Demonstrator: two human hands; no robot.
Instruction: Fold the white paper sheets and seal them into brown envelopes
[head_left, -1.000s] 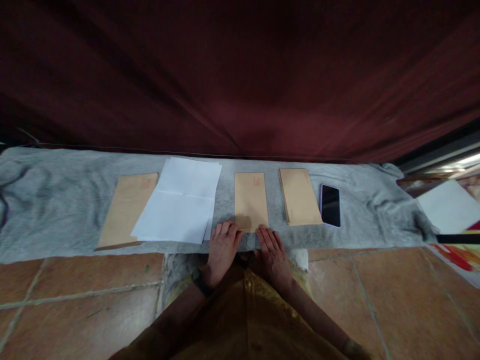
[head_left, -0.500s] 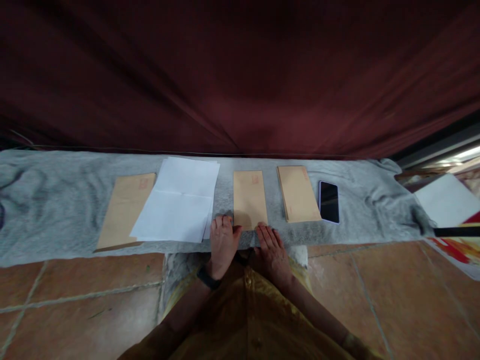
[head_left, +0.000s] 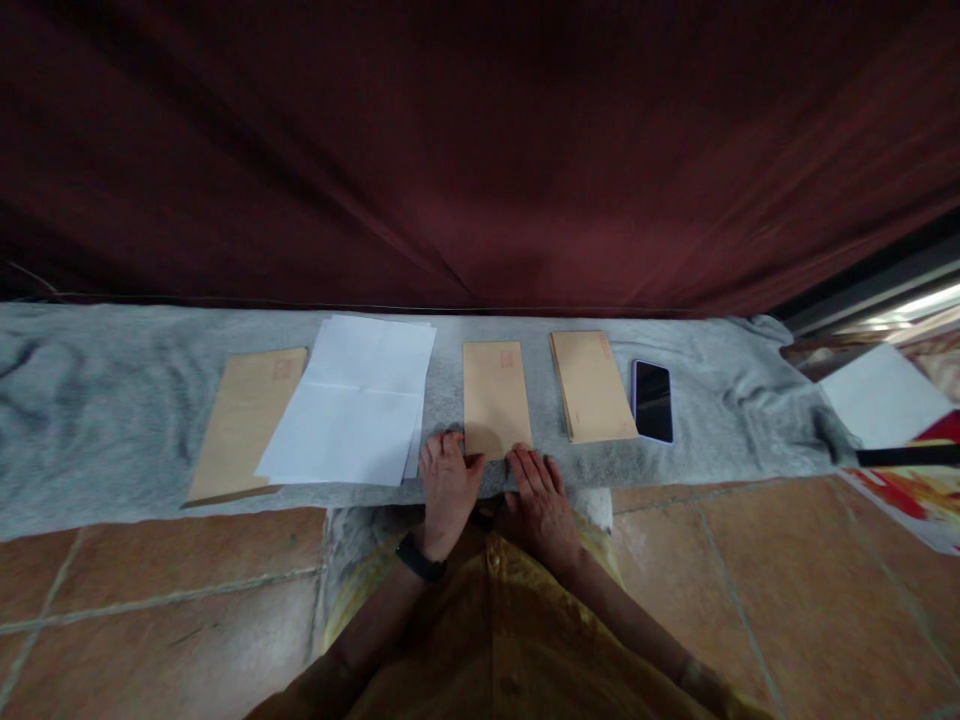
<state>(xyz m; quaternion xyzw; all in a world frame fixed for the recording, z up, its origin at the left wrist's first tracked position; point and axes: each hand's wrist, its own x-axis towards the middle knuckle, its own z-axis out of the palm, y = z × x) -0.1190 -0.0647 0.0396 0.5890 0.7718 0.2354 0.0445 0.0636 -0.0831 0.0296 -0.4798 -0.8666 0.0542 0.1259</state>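
Observation:
A brown paper envelope (head_left: 495,395) with small red print at its upper right lies flat in front of me. At its lower left corner is my left hand (head_left: 450,490), a dark band on the wrist; its thumb is apart from the fingers and touches the bottom edge. The fingers of my right hand (head_left: 541,500) are stretched out over the lower right corner. To the left, white paper sheets (head_left: 352,420) with a crosswise fold line partly cover another brown envelope (head_left: 244,420). A stack of brown envelopes (head_left: 594,388) lies to the right.
A phone (head_left: 652,402) in a light purple case lies beside the envelope stack. Grey cloth (head_left: 720,400) covers the long narrow surface, with a dark red curtain (head_left: 480,180) behind it. At far right are a white sheet (head_left: 885,395) and a red printed item (head_left: 915,505).
The whole view has shifted slightly, so things appear a little further left. Both hands stay at the envelope's bottom edge, with hardly any movement.

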